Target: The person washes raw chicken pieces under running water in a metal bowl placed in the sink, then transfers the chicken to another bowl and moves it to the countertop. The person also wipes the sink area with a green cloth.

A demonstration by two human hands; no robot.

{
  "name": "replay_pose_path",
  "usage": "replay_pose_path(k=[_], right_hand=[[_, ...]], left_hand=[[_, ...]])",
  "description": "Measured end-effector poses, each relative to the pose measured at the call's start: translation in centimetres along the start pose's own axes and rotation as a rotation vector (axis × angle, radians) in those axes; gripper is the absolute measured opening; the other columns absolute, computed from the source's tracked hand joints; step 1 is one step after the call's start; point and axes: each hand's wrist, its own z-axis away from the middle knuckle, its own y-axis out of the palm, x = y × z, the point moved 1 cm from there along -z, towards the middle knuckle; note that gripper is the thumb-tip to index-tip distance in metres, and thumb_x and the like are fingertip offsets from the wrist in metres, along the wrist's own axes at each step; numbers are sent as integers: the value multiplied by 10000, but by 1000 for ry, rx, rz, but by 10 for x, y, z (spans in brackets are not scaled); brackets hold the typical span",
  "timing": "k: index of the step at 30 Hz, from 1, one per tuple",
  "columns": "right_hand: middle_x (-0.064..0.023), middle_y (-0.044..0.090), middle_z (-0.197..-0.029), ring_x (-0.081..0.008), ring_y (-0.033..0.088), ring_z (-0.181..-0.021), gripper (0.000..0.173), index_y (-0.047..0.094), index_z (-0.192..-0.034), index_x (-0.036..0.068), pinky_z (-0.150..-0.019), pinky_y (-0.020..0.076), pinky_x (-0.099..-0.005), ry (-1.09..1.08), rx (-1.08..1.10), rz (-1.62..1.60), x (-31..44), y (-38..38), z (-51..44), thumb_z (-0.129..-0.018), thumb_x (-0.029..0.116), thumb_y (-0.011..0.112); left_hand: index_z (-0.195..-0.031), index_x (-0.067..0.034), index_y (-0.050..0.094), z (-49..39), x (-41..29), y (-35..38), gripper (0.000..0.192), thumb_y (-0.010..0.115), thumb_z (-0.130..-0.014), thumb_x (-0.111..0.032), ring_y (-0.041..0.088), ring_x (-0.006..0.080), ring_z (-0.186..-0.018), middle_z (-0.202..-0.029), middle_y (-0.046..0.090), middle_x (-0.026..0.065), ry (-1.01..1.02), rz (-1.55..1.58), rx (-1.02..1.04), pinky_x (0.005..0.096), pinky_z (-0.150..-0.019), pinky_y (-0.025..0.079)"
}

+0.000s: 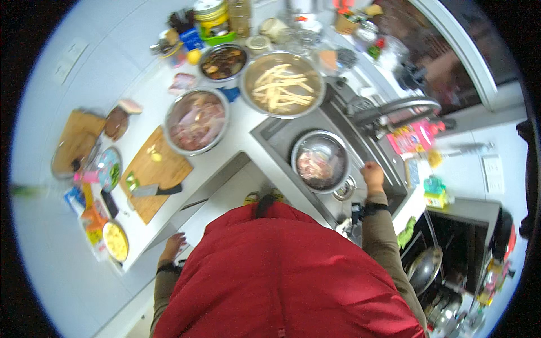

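My right hand (372, 176) is over the steel sink (274, 131), just right of a metal bowl (298, 173) holding pieces of raw meat (315, 165). Its fingers look curled; blur hides whether anything is in them. My left hand (170, 248) hangs empty beside the counter's front edge, fingers loosely apart. Nearest to it on the counter is a wooden cutting board (146, 207). A kitchen knife (146, 191) lies across the board, with peeled pale pieces (154, 154) and chopped green pieces (132, 181) beyond it.
A larger bowl of raw meat (196, 122), a basin of pale strips (283, 88) and a bowl of dark food (223, 62) stand behind. A yellow-filled dish (115, 241) sits near the left counter end. The faucet (395, 110) arches over the sink; a black cooktop (450, 249) is at right.
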Motion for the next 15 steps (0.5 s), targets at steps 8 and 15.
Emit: replay_pose_path(k=[8, 15], right_hand=[[-160, 691, -883, -195, 623, -758, 352, 635, -880, 18, -668, 498, -346, 294, 330, -207, -21, 21, 7, -619, 178, 809], [-225, 585, -1257, -397, 541, -1178, 669, 623, -1230, 136, -1006, 358, -556, 66, 350, 321, -12, 3, 13, -604, 330, 760]], left_hand=[[-1204, -26, 621, -2, -53, 5, 423, 614, -845, -251, 670, 201, -854, -966, 692, 129, 184, -62, -77, 315, -774, 523], [-1221, -96, 618, -15, -99, 4, 435, 599, -893, -382, 645, 150, -912, -980, 677, 48, 445, 9, -147, 298, -733, 500]])
